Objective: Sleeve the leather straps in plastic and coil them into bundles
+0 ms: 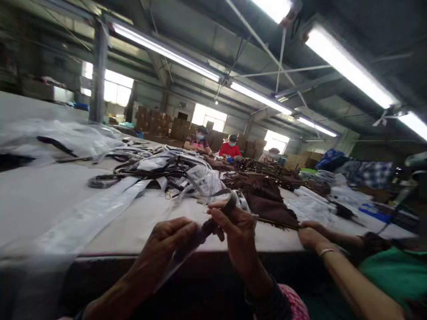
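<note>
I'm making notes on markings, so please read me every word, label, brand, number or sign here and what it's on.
There is no readable text.
Dark strap in the hands: no lettering I can make out.
Clear plastic sleeves: none legible.
Stacked cardboard boxes: too small and blurred to tell whether anything is printed.

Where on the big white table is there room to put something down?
The table is bare at left, between the heaped plastic and the long plastic strips. A smaller bare patch lies between those strips and the left hand. It's crowded farther back, with piled straps and brown cloth.
</note>
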A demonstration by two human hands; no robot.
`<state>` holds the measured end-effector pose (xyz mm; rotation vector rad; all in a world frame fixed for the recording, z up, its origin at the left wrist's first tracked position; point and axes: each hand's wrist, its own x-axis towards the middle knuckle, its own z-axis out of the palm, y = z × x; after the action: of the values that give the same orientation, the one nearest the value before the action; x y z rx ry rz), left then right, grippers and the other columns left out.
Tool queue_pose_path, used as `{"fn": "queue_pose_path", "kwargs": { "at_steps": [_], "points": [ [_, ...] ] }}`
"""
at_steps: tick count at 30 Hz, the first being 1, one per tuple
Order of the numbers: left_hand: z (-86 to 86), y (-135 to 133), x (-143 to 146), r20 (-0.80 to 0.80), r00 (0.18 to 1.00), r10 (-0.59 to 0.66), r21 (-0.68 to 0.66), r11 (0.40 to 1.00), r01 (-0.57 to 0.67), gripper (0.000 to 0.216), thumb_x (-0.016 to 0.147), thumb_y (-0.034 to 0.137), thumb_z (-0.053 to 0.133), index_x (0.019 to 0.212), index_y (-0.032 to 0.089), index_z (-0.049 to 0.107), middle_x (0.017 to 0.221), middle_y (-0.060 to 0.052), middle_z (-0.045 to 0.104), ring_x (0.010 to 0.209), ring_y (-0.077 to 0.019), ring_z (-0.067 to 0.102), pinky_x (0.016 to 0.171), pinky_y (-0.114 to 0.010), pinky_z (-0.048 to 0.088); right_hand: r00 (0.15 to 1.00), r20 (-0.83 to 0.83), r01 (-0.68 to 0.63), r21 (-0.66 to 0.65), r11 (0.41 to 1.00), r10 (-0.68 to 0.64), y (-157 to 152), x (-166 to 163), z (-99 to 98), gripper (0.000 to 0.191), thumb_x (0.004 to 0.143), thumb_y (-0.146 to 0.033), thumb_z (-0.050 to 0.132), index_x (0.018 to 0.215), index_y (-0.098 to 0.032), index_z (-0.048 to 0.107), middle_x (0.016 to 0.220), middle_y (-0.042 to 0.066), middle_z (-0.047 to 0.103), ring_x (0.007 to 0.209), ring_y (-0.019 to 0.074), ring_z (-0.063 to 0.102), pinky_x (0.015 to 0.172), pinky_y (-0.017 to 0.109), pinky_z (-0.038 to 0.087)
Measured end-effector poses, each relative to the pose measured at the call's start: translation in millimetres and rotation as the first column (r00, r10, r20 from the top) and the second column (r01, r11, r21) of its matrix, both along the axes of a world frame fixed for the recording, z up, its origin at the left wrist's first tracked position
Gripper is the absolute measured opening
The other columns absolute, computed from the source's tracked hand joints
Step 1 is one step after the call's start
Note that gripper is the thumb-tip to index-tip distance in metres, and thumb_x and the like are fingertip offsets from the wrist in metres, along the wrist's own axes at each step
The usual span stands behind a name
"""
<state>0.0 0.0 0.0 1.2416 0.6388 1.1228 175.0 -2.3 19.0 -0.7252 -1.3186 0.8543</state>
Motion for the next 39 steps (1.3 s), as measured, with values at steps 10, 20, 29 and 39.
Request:
{"fn": "queue_pose_path", "kwargs": {
  "at_steps": [10, 20, 29, 39],
  "points": [
    [-37.0, 20, 14, 0.062, 0.989, -0.133, -0.237, 0.961, 0.144, 0.046, 0.083, 0.056, 0.079, 0.094, 0.011, 0.077, 0.081, -0.012, 0.078, 0.063, -0.0164, 0.067, 0.062, -0.025, 0.053, 0.989, 0.013, -0.144, -0.205, 0.968, 0.150, 17, 7, -14.2, 0.024, 0.080, -0.038, 0.083, 0.089, -0.015, 0.080, 0.069, 0.000, 0.063, 0.052, 0.0067, 0.046, 0.045, 0.019, 0.031],
    [-39.2, 22, 10, -0.176, 0.984, 0.029, -0.016, 0.999, -0.032, 0.047, 0.089, 0.061, 0.067, 0.090, 0.015, 0.079, 0.073, -0.005, 0.074, 0.062, -0.0155, 0.060, 0.056, -0.023, 0.042, 0.999, 0.027, 0.051, -0.173, 0.984, -0.047, 33, -4, -26.7, 0.020, 0.078, -0.032, 0.083, 0.078, -0.016, 0.071, 0.055, -0.006, 0.049, 0.046, 0.0054, 0.034, 0.043, 0.020, 0.024],
    [-39.7, 15, 9, -0.048, 0.996, -0.074, -0.056, 0.996, 0.071, 0.037, 0.080, 0.045, 0.084, 0.104, 0.017, 0.076, 0.081, -0.004, 0.077, 0.069, -0.0158, 0.065, 0.065, -0.024, 0.049, 0.989, -0.041, -0.149, -0.238, 0.960, 0.144, 30, 1, -32.0, 0.031, 0.082, -0.044, 0.082, 0.085, -0.015, 0.074, 0.065, -0.003, 0.057, 0.049, 0.0053, 0.038, 0.044, 0.020, 0.025],
    [-17.5, 13, 19, 0.023, 0.995, -0.098, -0.150, 0.984, 0.100, 0.036, 0.075, 0.042, 0.090, 0.099, 0.016, 0.080, 0.095, -0.008, 0.079, 0.070, -0.0151, 0.070, 0.063, -0.022, 0.050, 0.971, -0.070, -0.237, -0.168, 0.957, 0.228, 13, 3, -25.3, 0.030, 0.088, -0.044, 0.078, 0.105, -0.019, 0.081, 0.077, 0.001, 0.061, 0.066, 0.0118, 0.050, 0.059, 0.024, 0.041]
  ]
}}
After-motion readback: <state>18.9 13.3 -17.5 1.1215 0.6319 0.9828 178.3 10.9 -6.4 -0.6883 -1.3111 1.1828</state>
